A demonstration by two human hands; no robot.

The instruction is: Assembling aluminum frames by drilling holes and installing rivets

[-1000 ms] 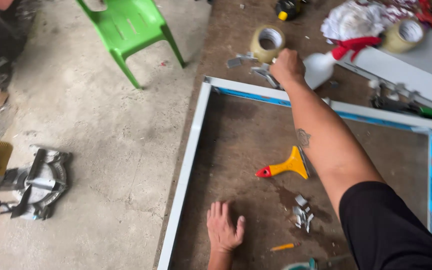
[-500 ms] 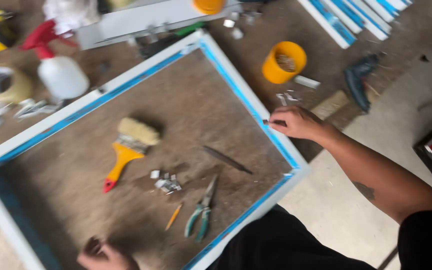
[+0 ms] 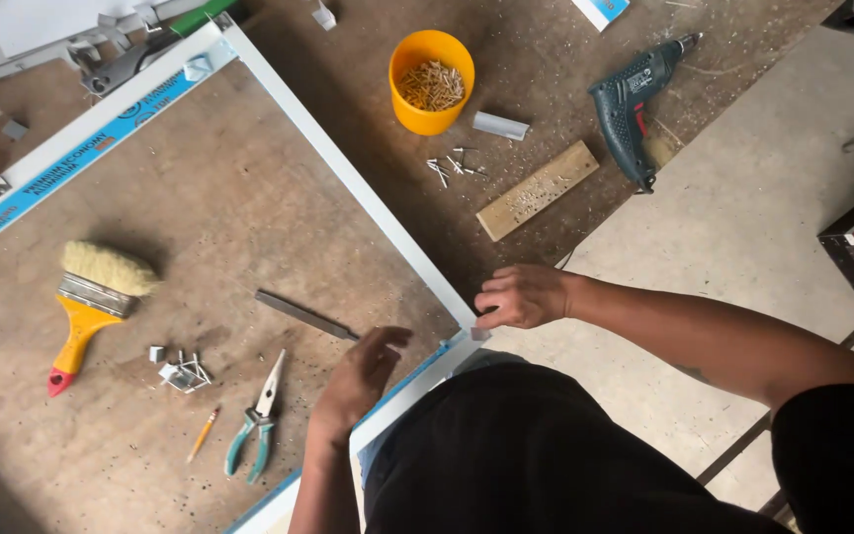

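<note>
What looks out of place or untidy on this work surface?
A few screws lie loose on the board beside the yellow cup that holds the rest, and metal shavings are strewn around the drill. Small metal clips are scattered inside the white frame. Nothing looks broken.

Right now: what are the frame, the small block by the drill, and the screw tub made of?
White frame: looks like painted or coated metal profile, with crisp straight edges and blue protective film. Block: bare wood, with pale grain and rough faces. Orange tub: probably plastic, with a smooth, uniform colour. Right hand rests at the frame's corner.
</note>
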